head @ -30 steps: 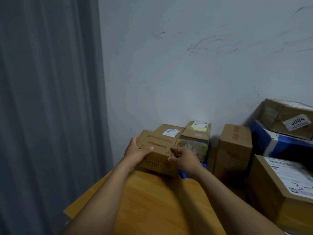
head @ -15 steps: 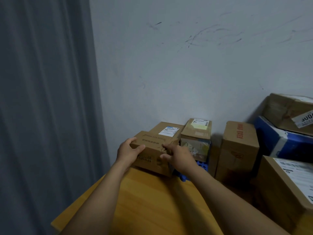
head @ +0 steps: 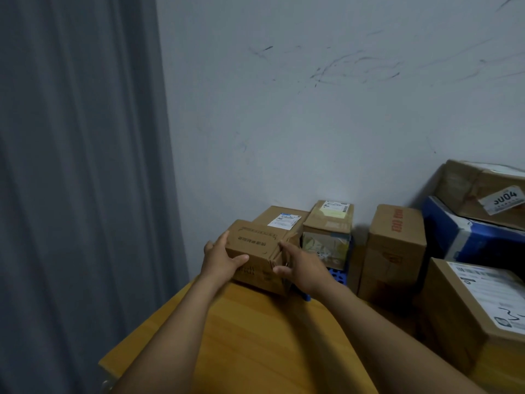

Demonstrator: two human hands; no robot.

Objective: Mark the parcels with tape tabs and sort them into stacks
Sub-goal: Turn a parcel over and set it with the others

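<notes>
— Where is the small parcel (head: 257, 251)?
— At the far edge of the wooden table (head: 255, 336), its bottom on the board as far as I can see. Its long axis runs left to right, roughly along that far edge. The printed top faces up with the lettering upside down from here, and a broad printed side faces the person.
— And the hands?
— The left hand (head: 220, 261) grips the left end, thumb on the near side and fingers round the back. The right hand (head: 305, 270) holds the right end, thumb on the near side and fingers against the loose end flaps.
— What's around it?
— Just behind is a flat box (head: 284, 220) with a white label. Right of that, a labelled box (head: 329, 223) stands on something blue. Then comes a tall box (head: 395, 251) with red print. Further right a blue box (head: 466, 240) bears a carton (head: 480, 189) with a curling label, and a big carton (head: 460, 308) stands nearest. There's a grey curtain (head: 79, 166) on the left and a scuffed wall (head: 312, 109) behind.
</notes>
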